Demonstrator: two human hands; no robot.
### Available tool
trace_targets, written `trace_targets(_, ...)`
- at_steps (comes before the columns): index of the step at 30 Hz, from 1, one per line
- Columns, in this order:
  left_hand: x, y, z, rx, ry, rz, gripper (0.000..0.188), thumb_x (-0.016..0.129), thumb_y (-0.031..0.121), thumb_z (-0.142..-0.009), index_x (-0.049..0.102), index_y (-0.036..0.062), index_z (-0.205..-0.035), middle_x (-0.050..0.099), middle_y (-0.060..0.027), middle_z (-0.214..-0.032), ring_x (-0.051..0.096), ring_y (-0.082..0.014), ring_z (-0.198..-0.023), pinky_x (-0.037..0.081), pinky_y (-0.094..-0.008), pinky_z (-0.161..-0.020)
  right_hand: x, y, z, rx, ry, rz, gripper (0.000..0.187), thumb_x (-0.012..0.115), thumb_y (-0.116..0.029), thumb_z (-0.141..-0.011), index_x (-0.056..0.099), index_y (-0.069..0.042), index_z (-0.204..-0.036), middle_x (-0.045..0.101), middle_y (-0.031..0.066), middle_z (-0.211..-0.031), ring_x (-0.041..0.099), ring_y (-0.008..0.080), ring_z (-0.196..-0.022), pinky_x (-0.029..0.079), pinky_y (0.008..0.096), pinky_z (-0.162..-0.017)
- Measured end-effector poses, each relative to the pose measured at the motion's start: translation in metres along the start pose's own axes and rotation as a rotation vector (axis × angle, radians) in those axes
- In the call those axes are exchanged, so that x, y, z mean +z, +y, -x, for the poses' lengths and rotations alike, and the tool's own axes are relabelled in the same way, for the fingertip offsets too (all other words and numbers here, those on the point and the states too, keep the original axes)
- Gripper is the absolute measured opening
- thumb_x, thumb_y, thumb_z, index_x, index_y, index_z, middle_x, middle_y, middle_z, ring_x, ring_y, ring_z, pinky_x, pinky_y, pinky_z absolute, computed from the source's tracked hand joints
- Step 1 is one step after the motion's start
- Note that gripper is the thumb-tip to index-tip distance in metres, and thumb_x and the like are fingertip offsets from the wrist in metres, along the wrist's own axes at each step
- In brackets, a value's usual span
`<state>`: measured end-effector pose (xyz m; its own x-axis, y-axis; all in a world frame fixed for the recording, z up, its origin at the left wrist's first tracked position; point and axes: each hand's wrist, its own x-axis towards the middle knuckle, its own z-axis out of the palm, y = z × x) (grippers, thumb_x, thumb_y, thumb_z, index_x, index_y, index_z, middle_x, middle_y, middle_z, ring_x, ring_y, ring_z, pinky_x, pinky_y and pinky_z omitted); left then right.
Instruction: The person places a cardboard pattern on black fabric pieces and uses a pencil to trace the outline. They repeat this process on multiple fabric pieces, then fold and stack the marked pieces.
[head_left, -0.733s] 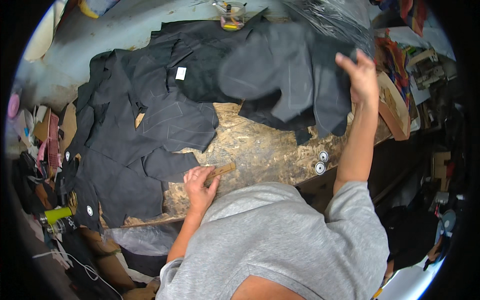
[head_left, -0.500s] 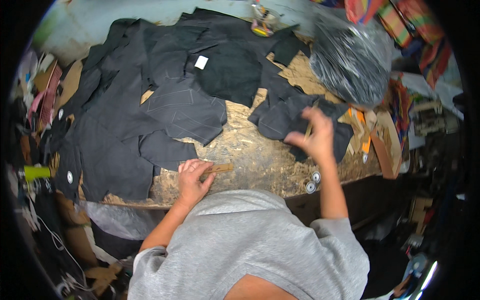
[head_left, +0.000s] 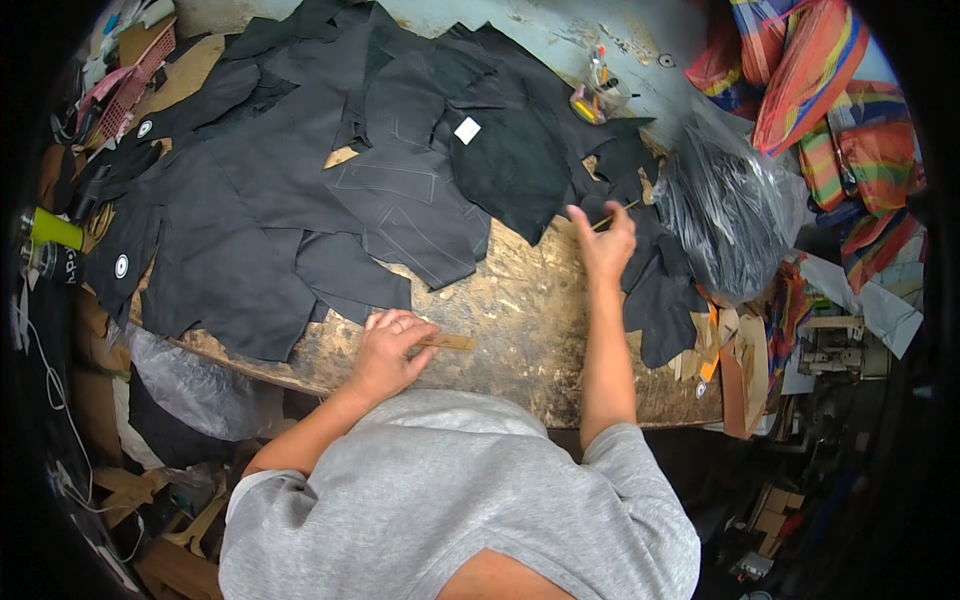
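My left hand (head_left: 393, 352) is at the front edge of the worn table, its fingers closed on one end of a flat brown strip (head_left: 455, 342). The strip has dark marks on it and sticks out to the right. My right hand (head_left: 608, 245) is raised over the table's right half, pinching a thin yellowish stick (head_left: 618, 214) like a pencil or pen. Its tip is too small to make out. Dark leather-like pieces (head_left: 230, 220) cover the left and middle of the table, some with pale drawn outlines (head_left: 385, 185). A rounder black piece (head_left: 512, 170) lies on top.
A small white square (head_left: 467, 131) rests on the dark pieces. Behind them stands a clear cup of pens (head_left: 598, 100). To the right are a bulging dark plastic bag (head_left: 730, 205), more dark pieces (head_left: 660, 300) and cardboard scraps (head_left: 745, 370). A green-capped bottle (head_left: 55, 230) is far left.
My right hand has moved left and away from me, turning the stick with it. My left hand still holds the brown strip. The whole view has turned and shifted.
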<state>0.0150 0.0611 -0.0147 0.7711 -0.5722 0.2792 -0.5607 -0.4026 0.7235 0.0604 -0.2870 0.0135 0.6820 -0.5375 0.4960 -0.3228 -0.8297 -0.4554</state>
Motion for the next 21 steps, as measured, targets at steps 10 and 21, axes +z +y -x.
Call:
trace_targets(10, 0.002, -0.002, 0.002, -0.027, -0.019, 0.042, 0.024, 0.074, 0.014, -0.072, 0.069, 0.011, -0.095, 0.065, -0.0023, -0.095, 0.057, -0.0201, -0.098, 0.037, -0.0366, -0.085, 0.012, -0.134, 0.068, -0.216, -0.25, -0.463, 0.009, 0.061, 0.001, -0.071, 0.053, -0.001, -0.071, 0.053, 0.0054, -0.06, 0.051, 0.0134, -0.056, 0.045, 0.0282, -0.058)
trace_targets(21, 0.001, -0.003, 0.003, 0.04, -0.028, -0.007, 0.025, 0.072, 0.016, -0.073, 0.068, 0.011, -0.097, 0.064, -0.0024, -0.096, 0.055, -0.0202, -0.1, 0.036, -0.0372, -0.087, 0.007, -0.142, 0.074, -0.115, -0.374, -0.239, 0.019, 0.075, -0.016, -0.067, 0.059, -0.005, -0.068, 0.057, 0.0082, -0.058, 0.056, 0.0292, -0.063, 0.044, 0.0399, -0.067)
